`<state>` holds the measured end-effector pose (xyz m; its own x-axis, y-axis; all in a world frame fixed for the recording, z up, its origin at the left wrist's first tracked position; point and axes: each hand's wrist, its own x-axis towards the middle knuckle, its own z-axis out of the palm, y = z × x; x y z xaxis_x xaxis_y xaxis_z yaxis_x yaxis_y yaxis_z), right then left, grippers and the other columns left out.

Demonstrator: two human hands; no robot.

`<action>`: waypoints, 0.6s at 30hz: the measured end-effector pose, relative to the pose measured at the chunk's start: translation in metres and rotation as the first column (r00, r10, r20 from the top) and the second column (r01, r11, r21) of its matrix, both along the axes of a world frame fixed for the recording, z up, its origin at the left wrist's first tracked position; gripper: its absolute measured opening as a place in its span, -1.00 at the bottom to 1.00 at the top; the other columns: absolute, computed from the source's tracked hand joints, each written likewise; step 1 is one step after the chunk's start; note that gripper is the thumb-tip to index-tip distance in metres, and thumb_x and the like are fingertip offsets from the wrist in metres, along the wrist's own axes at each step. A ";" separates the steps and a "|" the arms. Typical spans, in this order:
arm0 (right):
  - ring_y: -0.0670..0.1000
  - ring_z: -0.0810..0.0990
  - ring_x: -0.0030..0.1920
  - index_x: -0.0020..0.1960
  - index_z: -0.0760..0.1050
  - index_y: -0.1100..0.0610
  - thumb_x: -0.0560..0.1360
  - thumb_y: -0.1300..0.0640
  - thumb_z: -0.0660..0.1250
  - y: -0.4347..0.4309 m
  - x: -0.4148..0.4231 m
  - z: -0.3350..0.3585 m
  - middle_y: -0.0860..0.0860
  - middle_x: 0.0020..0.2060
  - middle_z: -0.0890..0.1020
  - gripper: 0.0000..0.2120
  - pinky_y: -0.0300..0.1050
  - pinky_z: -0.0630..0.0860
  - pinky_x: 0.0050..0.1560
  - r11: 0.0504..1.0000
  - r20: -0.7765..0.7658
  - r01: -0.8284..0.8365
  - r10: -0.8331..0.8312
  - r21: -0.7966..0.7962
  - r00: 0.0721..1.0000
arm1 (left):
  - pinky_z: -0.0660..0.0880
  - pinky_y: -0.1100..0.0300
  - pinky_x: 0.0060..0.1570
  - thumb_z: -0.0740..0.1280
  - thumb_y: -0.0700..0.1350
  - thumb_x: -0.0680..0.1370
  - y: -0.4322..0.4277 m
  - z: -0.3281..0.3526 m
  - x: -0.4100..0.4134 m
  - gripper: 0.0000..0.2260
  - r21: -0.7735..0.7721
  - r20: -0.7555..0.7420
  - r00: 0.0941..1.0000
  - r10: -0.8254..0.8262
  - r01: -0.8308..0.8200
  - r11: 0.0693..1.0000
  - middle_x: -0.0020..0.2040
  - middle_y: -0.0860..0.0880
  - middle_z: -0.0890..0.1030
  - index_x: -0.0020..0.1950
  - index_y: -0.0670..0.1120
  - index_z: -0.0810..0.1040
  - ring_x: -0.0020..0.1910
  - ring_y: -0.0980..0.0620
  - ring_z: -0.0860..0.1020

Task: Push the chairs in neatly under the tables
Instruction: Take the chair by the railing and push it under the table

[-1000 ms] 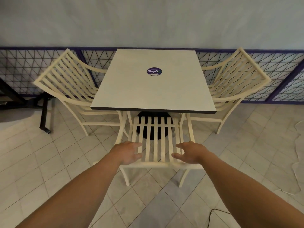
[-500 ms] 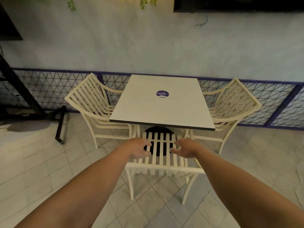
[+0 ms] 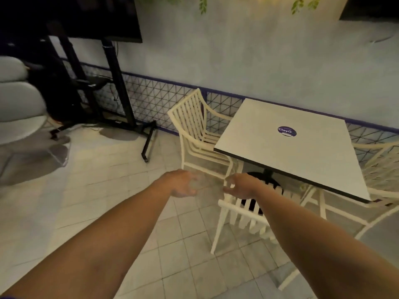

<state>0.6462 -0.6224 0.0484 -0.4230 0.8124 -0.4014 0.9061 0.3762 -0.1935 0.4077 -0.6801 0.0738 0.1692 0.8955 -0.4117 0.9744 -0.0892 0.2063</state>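
At far left, a pale rounded seat point(image 3: 15, 100), partly cut by the frame edge. Next to it a black stand point(image 3: 116, 83) on the tiled floor point(image 3: 108, 190), carrying a dark screen point(image 3: 90, 16) at the top. Behind, along the wall, a purple-framed wire mesh point(image 3: 151, 100).

In the near middle, left hand point(image 3: 182, 184) raised over the floor, fingers loosely spread and a little blurred, holding nothing. Just beside it, right hand point(image 3: 241, 186), fingers half curled and apart, empty too, hovering over the top rail of the near chair point(image 3: 244, 212).

Near chair tucked under the near edge of the table point(image 3: 302, 152). Left chair point(image 3: 194, 126) against the table's left side, seat partly under the top. Round purple sticker point(image 3: 286, 131) on the tabletop. Right chair point(image 3: 380, 169) at far right, only partly seen.
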 end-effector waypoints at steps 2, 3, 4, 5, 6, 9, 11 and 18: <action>0.16 0.37 0.43 0.47 0.36 0.00 0.52 -0.38 0.14 0.010 -0.036 -0.004 0.07 0.47 0.39 -0.33 0.14 0.32 0.42 0.999 -0.007 -0.044 0.044 -0.009 0.999 | 0.40 0.02 0.33 0.32 0.31 0.51 0.000 -0.004 -0.034 -0.37 -0.019 -0.003 0.997 0.078 -0.078 0.997 0.47 -0.04 0.42 0.54 0.16 0.32 0.39 -0.07 0.42; 0.15 0.35 0.45 0.48 0.34 0.00 0.51 -0.40 0.15 0.016 -0.052 -0.006 0.06 0.48 0.38 -0.31 0.15 0.30 0.43 0.998 -0.017 -0.060 0.060 -0.009 0.998 | 0.40 0.01 0.33 0.33 0.32 0.50 0.001 -0.007 -0.049 -0.37 -0.023 -0.001 0.994 0.109 -0.109 0.994 0.47 -0.04 0.42 0.54 0.17 0.32 0.38 -0.07 0.43; 0.15 0.34 0.46 0.49 0.33 0.00 0.51 -0.40 0.15 0.023 -0.070 -0.007 0.06 0.48 0.37 -0.30 0.13 0.29 0.44 0.997 -0.022 -0.080 0.080 -0.006 0.997 | 0.40 0.00 0.34 0.33 0.31 0.50 0.002 -0.008 -0.064 -0.37 -0.027 0.002 0.990 0.141 -0.141 0.990 0.47 -0.03 0.42 0.53 0.16 0.32 0.38 -0.06 0.43; 0.15 0.32 0.47 0.50 0.31 0.00 0.51 -0.39 0.15 0.028 -0.084 -0.008 0.05 0.49 0.36 -0.30 0.10 0.29 0.44 0.996 -0.025 -0.094 0.094 -0.001 0.995 | 0.40 0.00 0.35 0.34 0.31 0.51 0.003 -0.011 -0.076 -0.37 -0.028 0.004 0.987 0.162 -0.162 0.986 0.47 -0.02 0.42 0.53 0.16 0.33 0.39 -0.05 0.43; 0.14 0.31 0.48 0.51 0.31 0.00 0.52 -0.39 0.15 0.037 -0.102 -0.010 0.04 0.49 0.35 -0.30 0.08 0.28 0.44 0.992 -0.028 -0.123 0.123 -0.002 0.992 | 0.39 0.00 0.35 0.34 0.30 0.51 0.005 -0.013 -0.091 -0.38 -0.032 0.006 0.982 0.191 -0.191 0.981 0.47 -0.01 0.42 0.53 0.15 0.33 0.39 -0.04 0.43; 0.10 0.29 0.49 0.52 0.30 0.00 0.52 -0.40 0.14 0.064 -0.152 -0.020 0.01 0.51 0.33 -0.28 0.02 0.25 0.44 0.982 -0.033 -0.189 0.189 -0.008 0.981 | 0.37 0.01 0.36 0.33 0.30 0.52 0.018 -0.025 -0.133 -0.39 -0.053 0.011 0.964 0.264 -0.263 0.963 0.47 0.01 0.42 0.52 0.17 0.33 0.40 -0.01 0.40; 0.09 0.30 0.48 0.52 0.30 -0.02 0.50 -0.42 0.14 0.086 -0.183 -0.030 -0.01 0.51 0.34 -0.28 0.03 0.26 0.43 0.981 -0.036 -0.193 0.192 -0.031 0.981 | 0.38 0.02 0.35 0.34 0.29 0.52 0.034 -0.034 -0.158 -0.40 -0.067 0.013 0.958 0.287 -0.286 0.956 0.46 0.01 0.43 0.52 0.16 0.34 0.39 -0.02 0.41; 0.06 0.32 0.48 0.52 0.30 -0.02 0.49 -0.43 0.14 0.172 -0.274 -0.072 -0.03 0.51 0.34 -0.27 0.07 0.26 0.47 0.972 -0.041 -0.197 0.193 -0.125 0.980 | 0.39 0.03 0.34 0.35 0.24 0.54 0.118 -0.061 -0.241 -0.42 -0.134 0.004 0.944 0.331 -0.327 0.935 0.45 0.02 0.44 0.52 0.14 0.34 0.38 -0.01 0.42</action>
